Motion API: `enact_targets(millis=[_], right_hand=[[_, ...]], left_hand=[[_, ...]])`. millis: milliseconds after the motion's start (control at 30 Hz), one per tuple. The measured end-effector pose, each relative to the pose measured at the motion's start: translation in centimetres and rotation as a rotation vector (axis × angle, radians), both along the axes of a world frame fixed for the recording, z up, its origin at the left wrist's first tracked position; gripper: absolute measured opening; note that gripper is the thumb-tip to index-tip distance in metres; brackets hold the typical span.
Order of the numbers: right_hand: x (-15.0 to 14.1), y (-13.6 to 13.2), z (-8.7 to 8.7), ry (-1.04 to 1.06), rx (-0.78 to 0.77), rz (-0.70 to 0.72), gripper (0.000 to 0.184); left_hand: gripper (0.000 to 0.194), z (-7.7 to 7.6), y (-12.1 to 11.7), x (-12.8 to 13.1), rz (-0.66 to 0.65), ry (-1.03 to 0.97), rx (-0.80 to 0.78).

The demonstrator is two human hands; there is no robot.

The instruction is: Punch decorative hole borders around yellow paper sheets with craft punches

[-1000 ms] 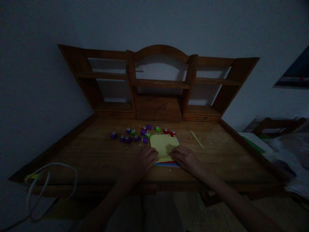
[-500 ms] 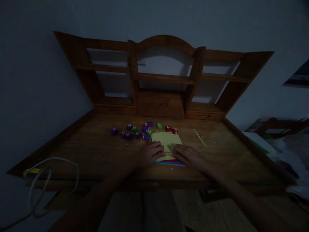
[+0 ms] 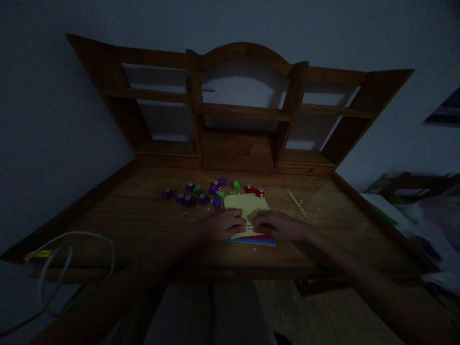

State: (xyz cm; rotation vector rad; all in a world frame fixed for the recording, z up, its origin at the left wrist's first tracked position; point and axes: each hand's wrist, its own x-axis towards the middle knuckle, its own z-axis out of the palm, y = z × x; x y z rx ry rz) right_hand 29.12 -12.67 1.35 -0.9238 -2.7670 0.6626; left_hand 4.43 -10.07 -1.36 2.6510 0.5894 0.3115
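Note:
A small stack of coloured paper sheets (image 3: 247,207), yellow on top with red and blue edges showing below, lies on the wooden desk (image 3: 143,225). My left hand (image 3: 223,224) rests on the stack's near left edge, fingers curled over the yellow sheet. My right hand (image 3: 276,225) rests on the near right edge, fingers bent and nearly touching the left hand. Whether either hand pinches a sheet is too dark to tell. Several small purple, green and red craft punches (image 3: 201,192) sit just beyond and left of the stack.
A thin perforated paper strip (image 3: 296,202) lies right of the stack, with tiny paper bits scattered about. A wooden hutch with shelves (image 3: 244,112) rises at the desk's back. A white cable (image 3: 68,254) loops over the near left corner. Cluttered items lie at right.
Both hands have drawn closer together over the near edge of the paper stack. The camera has tilted slightly, so the desk sits a little higher in view.

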Motion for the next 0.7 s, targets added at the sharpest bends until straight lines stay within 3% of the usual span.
enact_targets(millis=[200, 367, 533, 700], right_hand=[[0.0, 0.6, -0.3, -0.021, -0.004, 0.031, 0.016], [0.1, 0.6, -0.6, -0.034, -0.022, 0.006, 0.016], [0.3, 1.8, -1.0, -0.031, -0.107, -0.024, 0.024], [-0.7, 4.1, 0.5, -0.233, -0.284, -0.098, 0.051]], left_hand=[[0.028, 0.2, 0.5, 0.2, -0.060, 0.043, 0.050], [0.026, -0.1, 0.2, 0.0, -0.035, 0.041, 0.062], [0.024, 0.6, 0.9, 0.7, 0.040, 0.056, -0.074], [0.041, 1.8, 3.3, 2.8, 0.081, 0.286, -0.269]])
